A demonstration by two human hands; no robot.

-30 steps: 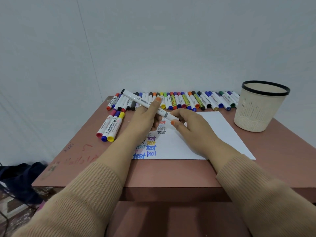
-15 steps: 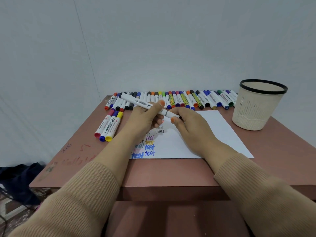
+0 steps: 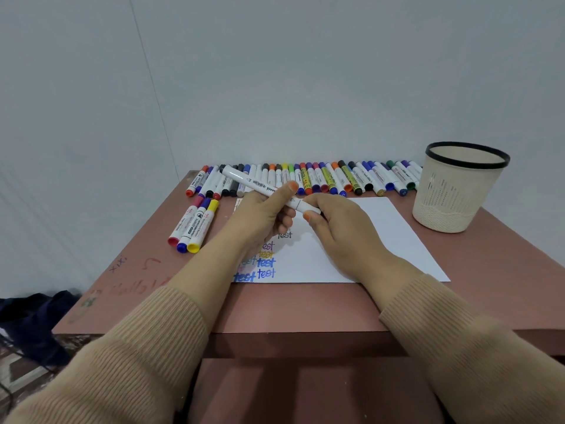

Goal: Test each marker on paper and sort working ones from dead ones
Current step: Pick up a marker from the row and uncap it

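A white marker (image 3: 256, 183) is held above the white paper (image 3: 382, 237), slanting from upper left down to the right. My left hand (image 3: 260, 218) grips its barrel, thumb on top. My right hand (image 3: 339, 228) pinches the cap end at the marker's right tip. The paper carries several coloured "test" words (image 3: 266, 264) near its left edge. A long row of markers (image 3: 321, 179) lies along the table's back edge. Three markers, pink, blue and yellow capped (image 3: 192, 226), lie apart at the left.
A beige perforated bin with a black rim (image 3: 455, 191) stands at the back right of the reddish-brown table (image 3: 305, 307). Scribbles mark the table's left side. A dark cloth (image 3: 33, 316) lies on the floor at the left. The wall is close behind.
Both hands stay on the white marker. The marker's left end has dipped slightly, and my view has shifted a little; the cap remains on.
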